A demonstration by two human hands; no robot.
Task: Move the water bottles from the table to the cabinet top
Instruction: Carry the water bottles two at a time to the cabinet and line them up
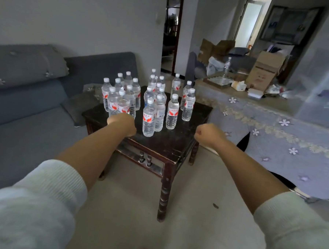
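both hands (121, 123) fisted nr bottles (149, 116) on table (170, 141).

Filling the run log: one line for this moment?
left hand shut, empty | right hand shut, empty | water bottles upright on table

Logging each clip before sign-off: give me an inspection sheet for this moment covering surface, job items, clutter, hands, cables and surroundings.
Surface: dark wooden side table, worn top, lower shelf.
Job's things: water bottles standing upright in loose clusters on the table, white caps on; none lifted.
Clutter: cardboard boxes, tissue pack and a lone bottle on the cloth-covered table to the right.
Hands: left hand reaching among the nearest bottles, grip hidden; right hand with curled fingers, holding nothing.
Cables: nothing seen.
Surroundings: grey sofa at left, doorway behind, pale floor.
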